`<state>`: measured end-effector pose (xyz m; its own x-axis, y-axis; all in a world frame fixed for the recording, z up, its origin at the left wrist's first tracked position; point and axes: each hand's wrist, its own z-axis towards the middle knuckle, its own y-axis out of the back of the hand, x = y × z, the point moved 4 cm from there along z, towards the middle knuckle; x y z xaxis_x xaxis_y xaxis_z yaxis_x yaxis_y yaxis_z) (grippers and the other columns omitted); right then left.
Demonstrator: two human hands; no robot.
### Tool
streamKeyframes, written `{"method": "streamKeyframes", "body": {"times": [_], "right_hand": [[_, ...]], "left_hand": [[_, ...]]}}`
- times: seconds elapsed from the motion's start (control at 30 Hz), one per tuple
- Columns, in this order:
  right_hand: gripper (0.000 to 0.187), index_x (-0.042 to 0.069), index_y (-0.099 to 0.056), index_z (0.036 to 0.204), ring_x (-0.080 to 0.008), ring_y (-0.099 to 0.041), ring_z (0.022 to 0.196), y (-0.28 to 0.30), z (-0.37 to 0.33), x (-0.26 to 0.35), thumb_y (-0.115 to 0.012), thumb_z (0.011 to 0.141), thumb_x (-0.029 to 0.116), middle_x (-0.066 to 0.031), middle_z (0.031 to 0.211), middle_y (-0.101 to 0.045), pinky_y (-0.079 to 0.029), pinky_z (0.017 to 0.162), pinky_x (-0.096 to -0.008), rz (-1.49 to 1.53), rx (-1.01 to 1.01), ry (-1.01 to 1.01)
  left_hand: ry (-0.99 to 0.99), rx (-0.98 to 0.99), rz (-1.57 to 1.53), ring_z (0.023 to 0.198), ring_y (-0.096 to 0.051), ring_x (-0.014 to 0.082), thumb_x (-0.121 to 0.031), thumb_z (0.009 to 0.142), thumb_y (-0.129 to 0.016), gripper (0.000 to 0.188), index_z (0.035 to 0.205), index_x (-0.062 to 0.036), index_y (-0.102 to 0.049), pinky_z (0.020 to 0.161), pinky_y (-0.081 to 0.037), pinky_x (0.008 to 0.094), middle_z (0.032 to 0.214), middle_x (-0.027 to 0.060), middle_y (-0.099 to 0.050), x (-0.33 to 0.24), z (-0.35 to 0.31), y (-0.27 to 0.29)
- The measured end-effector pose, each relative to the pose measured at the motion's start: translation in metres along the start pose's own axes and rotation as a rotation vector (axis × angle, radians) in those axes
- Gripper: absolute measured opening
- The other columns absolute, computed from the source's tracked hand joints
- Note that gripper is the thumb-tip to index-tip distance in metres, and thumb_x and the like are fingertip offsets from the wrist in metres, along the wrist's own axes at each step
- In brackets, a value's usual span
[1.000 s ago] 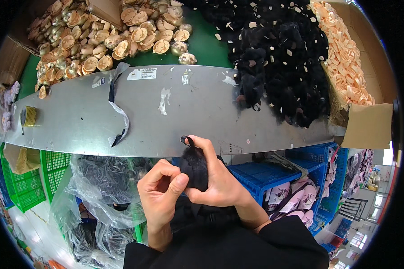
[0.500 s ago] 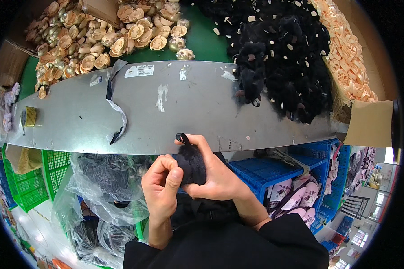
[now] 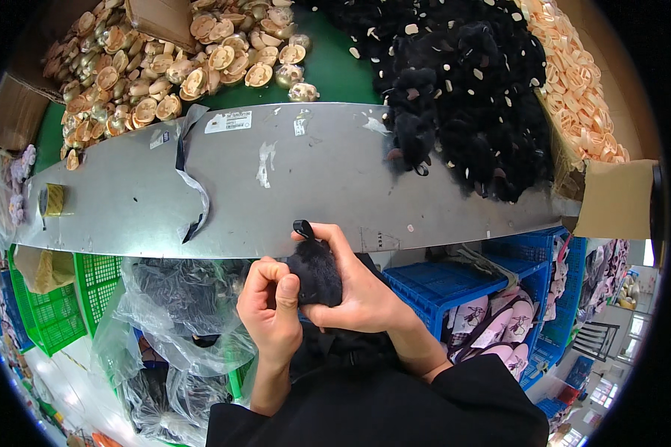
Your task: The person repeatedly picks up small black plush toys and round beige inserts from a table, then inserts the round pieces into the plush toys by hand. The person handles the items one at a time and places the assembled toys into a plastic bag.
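Note:
Between my two hands, just in front of the table's near edge, is a small black furry piece (image 3: 317,273) with a black ribbon loop sticking up at its top. My right hand (image 3: 358,296) wraps round its right side, index finger along the top and thumb beneath. On the left, the fingers of my left hand (image 3: 270,299) are curled, with thumb and forefinger pinched at the piece's left edge. What lies under the left fingertips is hidden. Many like black furry pieces (image 3: 462,97) are heaped at the back right of the metal table (image 3: 276,201).
Back left lies a pile of tan and gold plastic shells (image 3: 179,71). Peach plastic parts (image 3: 574,89) fill a carton at far right. A tape roll (image 3: 51,200) and a curled strip (image 3: 194,182) rest on the metal. Below stand blue crates (image 3: 447,283), green crates (image 3: 56,320) and plastic bags (image 3: 179,313).
The black furry piece has turned slightly in my hands and shows more of its fur. My left hand has shifted a little; the grip of my right hand looks the same.

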<state>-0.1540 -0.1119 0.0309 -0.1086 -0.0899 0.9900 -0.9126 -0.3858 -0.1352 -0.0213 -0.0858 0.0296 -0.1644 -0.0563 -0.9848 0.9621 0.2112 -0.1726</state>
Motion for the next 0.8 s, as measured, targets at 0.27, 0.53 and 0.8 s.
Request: {"method": "streamKeyframes", "body": {"times": [0.27,0.53,0.8], "right_hand": [[0.074,0.006,-0.038,0.14,-0.0098,-0.059,0.074,0.001,-0.002,0.006,-0.07,0.074,-0.003,-0.0065,0.104,-0.057,-0.05,0.064,-0.0258,0.16,0.054,-0.219],[0.066,0.005,-0.044,0.136,-0.0094,-0.06,0.077,0.003,-0.001,0.001,-0.067,0.075,-0.002,-0.0062,0.104,-0.06,-0.05,0.065,-0.0259,0.136,0.026,-0.194],[0.035,-0.002,-0.059,0.121,-0.0136,-0.062,0.076,0.017,-0.006,-0.008,-0.056,0.087,0.007,-0.0063,0.096,-0.065,-0.052,0.07,-0.0286,0.436,0.039,-0.233]], "left_hand": [[-0.051,0.009,0.185,0.071,-0.038,0.0049,-0.016,0.101,-0.067,0.023,0.088,-0.0035,-0.052,0.062,-0.029,0.0204,0.082,-0.0021,-0.046,-0.005,-0.002,-0.002],[-0.092,-0.054,0.213,0.068,-0.043,0.0096,-0.015,0.097,-0.071,0.024,0.086,-0.0033,-0.053,0.061,-0.035,0.0242,0.08,0.0014,-0.049,0.0,-0.001,0.003],[-0.307,0.144,0.309,0.123,-0.058,0.0363,-0.01,0.08,-0.062,0.041,0.118,0.0023,-0.065,0.11,-0.041,0.0457,0.125,0.0211,-0.065,-0.027,0.014,0.0]]}}
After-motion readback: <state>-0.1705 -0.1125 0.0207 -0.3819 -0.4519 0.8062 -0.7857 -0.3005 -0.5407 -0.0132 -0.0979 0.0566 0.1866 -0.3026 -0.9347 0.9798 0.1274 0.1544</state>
